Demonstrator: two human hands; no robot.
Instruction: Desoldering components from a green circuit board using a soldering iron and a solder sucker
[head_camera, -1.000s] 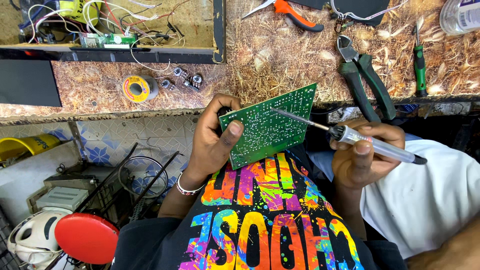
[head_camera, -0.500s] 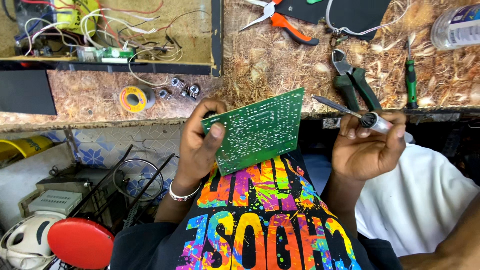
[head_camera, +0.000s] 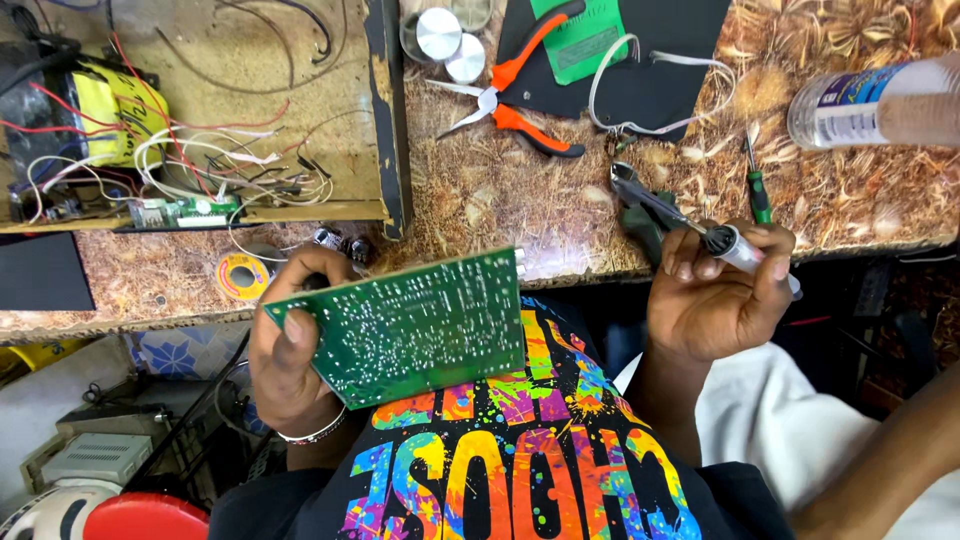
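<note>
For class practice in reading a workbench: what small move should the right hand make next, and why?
Probably bring the iron back down to the board: the right hand holds its tip raised away, while the left hand presents the solder side.

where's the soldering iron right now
In the head view it is right of centre, gripped in the right hand, the soldering iron tip pointing up-left over the bench edge, near the green screwdriver.

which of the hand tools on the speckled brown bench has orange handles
The orange-handled cutters near the black mat. The small green-handled screwdriver and the dark pliers by the right hand are not orange.
</note>
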